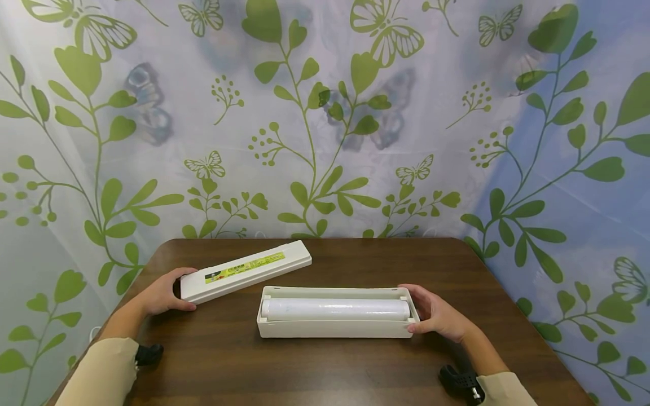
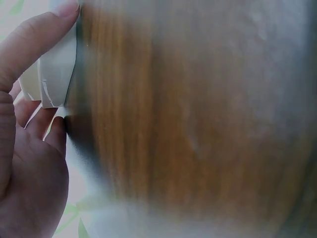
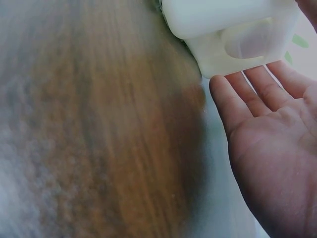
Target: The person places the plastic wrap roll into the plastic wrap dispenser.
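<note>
A long white lid (image 1: 249, 271) with a yellow-green label lies slanted at the left in the head view. My left hand (image 1: 161, 291) grips its left end, thumb at the near side. In the left wrist view the lid's white end (image 2: 58, 74) sits between the thumb and fingers. To the right, a white plastic wrap box (image 1: 335, 330) stands uncovered on the table, holding a glossy roll of plastic wrap (image 1: 335, 309). My right hand (image 1: 439, 316) holds the box's right end, thumb at the near corner and fingers at the far one. Whether the lid touches the table, I cannot tell.
Both things are on a dark brown wooden table (image 1: 315, 372). Behind it hangs a pale curtain (image 1: 431, 84) printed with green leaves and butterflies. A black strap device (image 1: 149, 354) is on the left wrist, another (image 1: 457, 379) on the right.
</note>
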Demonstrator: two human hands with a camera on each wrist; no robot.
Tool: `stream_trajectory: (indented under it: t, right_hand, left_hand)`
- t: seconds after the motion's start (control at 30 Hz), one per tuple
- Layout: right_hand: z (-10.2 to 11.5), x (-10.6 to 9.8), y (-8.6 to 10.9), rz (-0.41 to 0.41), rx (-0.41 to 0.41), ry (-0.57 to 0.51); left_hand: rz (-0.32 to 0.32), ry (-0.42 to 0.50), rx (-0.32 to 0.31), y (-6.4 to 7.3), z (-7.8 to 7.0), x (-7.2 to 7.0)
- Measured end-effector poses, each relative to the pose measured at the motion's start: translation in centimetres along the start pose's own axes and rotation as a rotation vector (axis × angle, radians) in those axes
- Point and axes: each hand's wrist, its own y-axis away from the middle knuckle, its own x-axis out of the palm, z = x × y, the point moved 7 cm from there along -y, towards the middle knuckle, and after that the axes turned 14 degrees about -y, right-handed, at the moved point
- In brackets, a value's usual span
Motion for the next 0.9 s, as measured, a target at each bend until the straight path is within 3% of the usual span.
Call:
stream_trajectory:
  t: [0.53, 0.9]
  right_hand:
    - [-0.15, -0.06, -0.02, 0.001, 0.002, -0.011]
    - [-0.23, -0.12, -0.05, -0.002, 0.002, -0.003]
  left_hand:
    - [-0.032, -0.041, 0.006, 0.06, 0.00, 0.11]
    - [-0.072, -0.015, 0.018, 0.44, -0.20, -0.08]
